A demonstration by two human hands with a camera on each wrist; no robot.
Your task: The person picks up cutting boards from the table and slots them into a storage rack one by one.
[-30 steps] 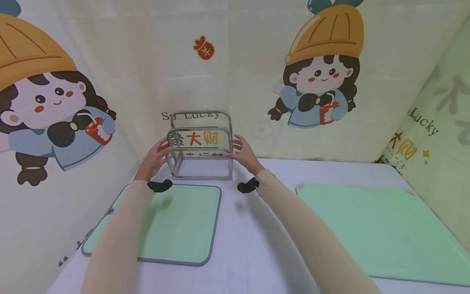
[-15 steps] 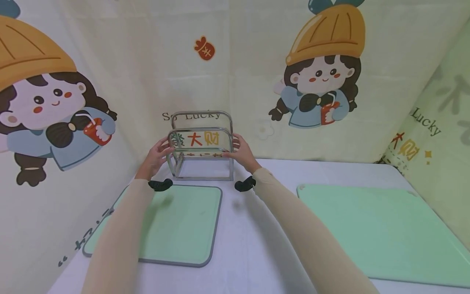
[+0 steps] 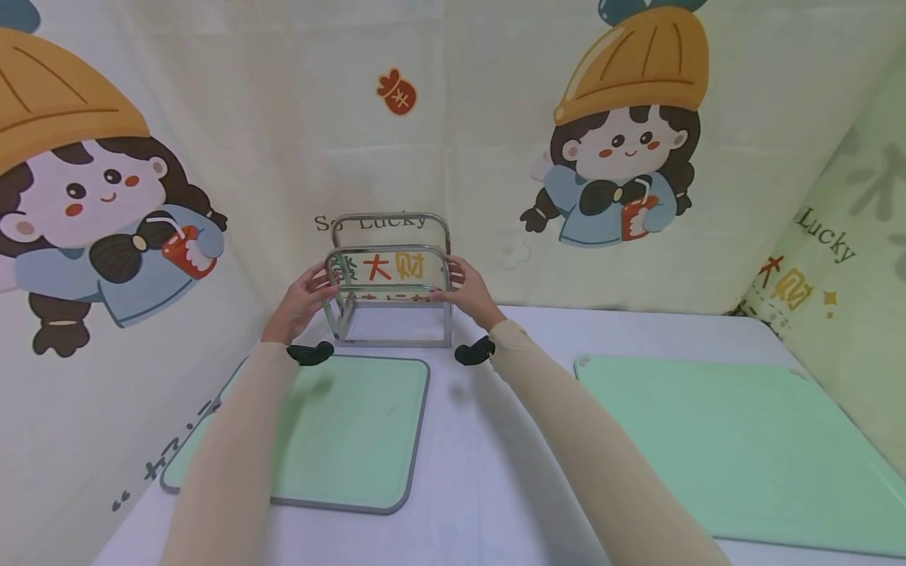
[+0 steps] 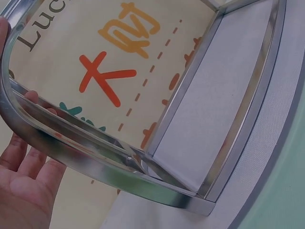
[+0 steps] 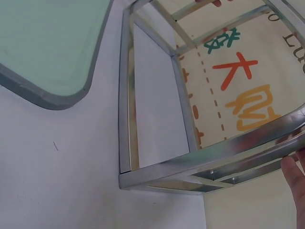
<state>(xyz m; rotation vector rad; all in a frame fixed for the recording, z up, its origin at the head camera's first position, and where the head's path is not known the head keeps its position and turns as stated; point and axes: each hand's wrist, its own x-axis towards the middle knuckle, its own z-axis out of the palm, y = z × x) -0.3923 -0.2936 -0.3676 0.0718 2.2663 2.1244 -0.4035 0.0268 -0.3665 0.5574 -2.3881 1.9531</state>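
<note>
A silver metal rack (image 3: 392, 343) of bent tubing, with two rounded uprights over a rectangular base, stands upright on the white table near the back wall. My left hand (image 3: 293, 306) grips its left side, thumb in front and fingers behind the bars. On the opposite side my right hand (image 3: 473, 292) holds the frame between thumb and fingers. The left wrist view shows the left hand's fingers (image 4: 35, 164) reaching behind the rack's side bars (image 4: 128, 179). Only part of the right hand (image 5: 296, 179) appears at the right edge of the right wrist view, against the rack (image 5: 124, 109).
In front of the rack lies a green board with a grey rim (image 3: 354, 432), partly under my left arm. A larger green board (image 3: 729, 440) lies on the right of the white table (image 3: 467, 464). Printed cloth walls (image 3: 488, 157) enclose the back and sides.
The head view has shifted very slightly, and my right wrist has come a little closer to the rack. Both hands stay at the rack's sides, and the rack stands in the same place.
</note>
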